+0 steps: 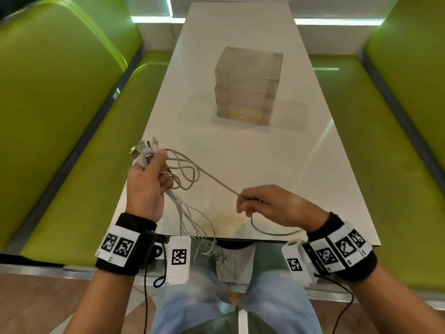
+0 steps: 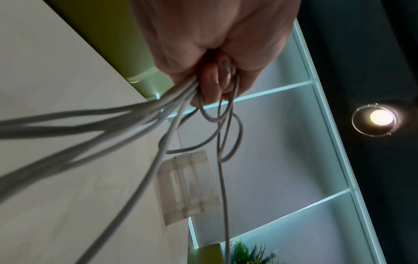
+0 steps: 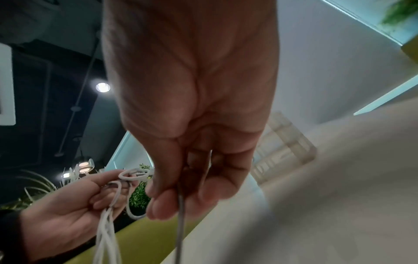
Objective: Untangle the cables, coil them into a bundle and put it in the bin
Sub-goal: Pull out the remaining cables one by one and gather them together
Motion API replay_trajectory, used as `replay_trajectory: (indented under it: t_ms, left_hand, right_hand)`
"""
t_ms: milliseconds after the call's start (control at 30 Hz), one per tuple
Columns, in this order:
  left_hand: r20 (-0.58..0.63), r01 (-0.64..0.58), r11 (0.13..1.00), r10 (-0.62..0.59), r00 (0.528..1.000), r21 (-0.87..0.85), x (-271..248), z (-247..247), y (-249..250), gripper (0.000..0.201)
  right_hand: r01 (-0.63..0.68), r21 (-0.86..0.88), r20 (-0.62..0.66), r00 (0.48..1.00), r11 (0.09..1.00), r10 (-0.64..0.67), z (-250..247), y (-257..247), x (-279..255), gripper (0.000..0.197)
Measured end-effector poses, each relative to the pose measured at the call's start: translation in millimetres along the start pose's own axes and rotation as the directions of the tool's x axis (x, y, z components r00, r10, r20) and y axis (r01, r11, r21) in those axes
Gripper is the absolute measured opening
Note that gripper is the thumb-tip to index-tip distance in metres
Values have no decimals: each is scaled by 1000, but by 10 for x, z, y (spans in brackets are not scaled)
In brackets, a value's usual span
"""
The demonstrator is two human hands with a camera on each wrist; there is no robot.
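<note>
Several grey-white cables (image 1: 185, 169) are gathered in my left hand (image 1: 149, 179), which grips them near their plug ends (image 1: 144, 150) above the table's near left corner. Loops hang beside my palm (image 2: 226, 125) and loose strands trail off the near table edge onto my lap (image 1: 209, 249). My right hand (image 1: 260, 203) pinches one grey strand (image 3: 181, 214) that runs taut from the left hand's bunch. The clear plastic bin (image 1: 248, 85) stands at mid-table, beyond both hands.
The white table (image 1: 313, 165) runs away from me between two green padded benches (image 1: 60, 116) (image 1: 397, 141). The clear bin (image 2: 187, 187) (image 3: 282, 148) also shows in both wrist views. A lit white shelf unit (image 2: 294, 160) and potted plants (image 2: 248, 253) stand behind.
</note>
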State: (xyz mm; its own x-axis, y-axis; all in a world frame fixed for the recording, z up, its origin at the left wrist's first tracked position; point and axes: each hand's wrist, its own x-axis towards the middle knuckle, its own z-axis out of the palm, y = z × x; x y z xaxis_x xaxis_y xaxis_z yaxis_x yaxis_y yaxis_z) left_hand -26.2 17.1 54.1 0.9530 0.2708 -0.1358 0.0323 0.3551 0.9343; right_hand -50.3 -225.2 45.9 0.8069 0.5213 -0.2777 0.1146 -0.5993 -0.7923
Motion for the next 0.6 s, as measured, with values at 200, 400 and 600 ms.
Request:
replay_trajectory:
  t_ms: [200, 400, 600]
  left_hand:
    - [117, -8, 998, 1, 993, 62, -90, 86, -33, 35]
    - [284, 21, 983, -73, 956, 183, -228, 164, -72, 25]
    - [403, 3, 928, -164, 900, 372, -325, 126, -122, 24]
  right_hand:
    - [-20, 53, 152, 988, 998, 12, 265, -4, 83, 10]
    - [-27, -93, 193, 980, 995, 44, 423, 82, 135, 21]
    - [-128, -81, 23, 991, 988, 131, 147, 114, 42, 51]
